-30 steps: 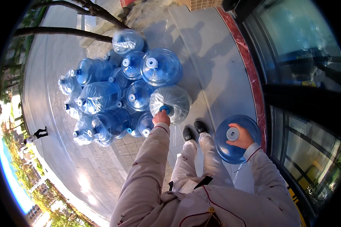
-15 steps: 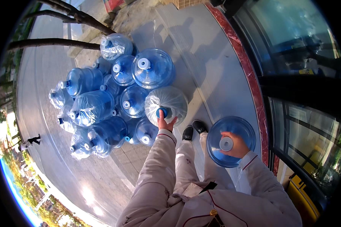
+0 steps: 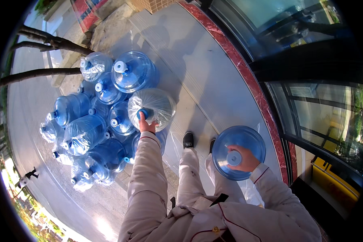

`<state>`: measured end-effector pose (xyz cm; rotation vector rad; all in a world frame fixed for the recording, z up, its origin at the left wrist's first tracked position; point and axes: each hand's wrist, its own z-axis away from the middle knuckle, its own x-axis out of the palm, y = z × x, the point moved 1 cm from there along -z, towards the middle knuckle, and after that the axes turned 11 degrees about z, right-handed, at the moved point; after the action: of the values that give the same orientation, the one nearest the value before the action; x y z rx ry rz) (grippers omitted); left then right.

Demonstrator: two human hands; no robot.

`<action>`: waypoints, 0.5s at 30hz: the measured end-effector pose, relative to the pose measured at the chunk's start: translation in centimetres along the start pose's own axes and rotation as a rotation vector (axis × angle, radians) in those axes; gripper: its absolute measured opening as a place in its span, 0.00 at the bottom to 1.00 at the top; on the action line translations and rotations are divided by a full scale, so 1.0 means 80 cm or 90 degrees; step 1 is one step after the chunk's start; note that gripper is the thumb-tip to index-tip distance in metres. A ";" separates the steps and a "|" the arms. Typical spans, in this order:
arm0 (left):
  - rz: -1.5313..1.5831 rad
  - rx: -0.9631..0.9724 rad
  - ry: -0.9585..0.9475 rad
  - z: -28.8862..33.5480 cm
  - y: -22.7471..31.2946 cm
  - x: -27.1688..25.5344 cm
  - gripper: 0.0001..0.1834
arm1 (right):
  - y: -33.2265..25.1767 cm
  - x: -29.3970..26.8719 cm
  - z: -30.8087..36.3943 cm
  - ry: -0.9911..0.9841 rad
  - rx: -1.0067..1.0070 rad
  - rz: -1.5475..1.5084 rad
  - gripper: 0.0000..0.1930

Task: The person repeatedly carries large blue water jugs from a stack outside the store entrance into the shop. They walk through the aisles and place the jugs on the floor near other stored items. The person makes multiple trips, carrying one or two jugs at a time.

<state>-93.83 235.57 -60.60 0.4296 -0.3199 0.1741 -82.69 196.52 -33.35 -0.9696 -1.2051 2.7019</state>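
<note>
— What is the person on the pavement (image 3: 213, 80) holding?

— A large blue water jug (image 3: 238, 151) in the right hand (image 3: 241, 159), fingers closed around its neck by the white cap. The jug hangs just right of the person's legs, above the grey paving near the red kerb strip (image 3: 246, 76) that runs along the glass shopfront (image 3: 322, 113).

— And the left hand (image 3: 146, 124)?

— Closed on the neck of a plastic-wrapped jug (image 3: 152, 107), which stands at the near right edge of a heap of blue jugs (image 3: 92, 125) on the pavement. The hand covers most of the blue cap.

— How does the heap lie?

— Some jugs stand upright with white caps up, others lie on their sides, several in clear wrap, all touching. Two dark tree trunks (image 3: 44, 56) lean in beside the far left edge of the heap.

— Anything else?

— Black shoes (image 3: 188, 140) just beside the wrapped jug, pale sleeves, pale trousers.
</note>
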 end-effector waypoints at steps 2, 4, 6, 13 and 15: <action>-0.047 0.034 -0.027 0.001 0.002 -0.008 0.47 | 0.003 0.000 0.019 0.013 -0.013 -0.006 0.33; -0.019 -0.025 0.077 0.080 -0.014 0.061 0.47 | 0.010 -0.003 0.040 0.040 -0.008 -0.023 0.33; -0.079 -0.148 0.059 0.092 -0.034 0.038 0.49 | 0.005 -0.006 0.062 0.043 -0.028 -0.039 0.32; -1.015 0.041 -0.992 0.451 -0.211 0.045 0.59 | 0.002 -0.022 0.211 0.085 -0.059 -0.071 0.30; -1.093 0.277 -0.981 0.535 -0.234 0.042 0.59 | -0.001 -0.041 0.272 0.147 -0.068 -0.079 0.28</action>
<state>-97.79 200.55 -29.75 1.0750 -1.2879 -1.9031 -92.05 181.27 -20.50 -1.1406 -1.3255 2.3752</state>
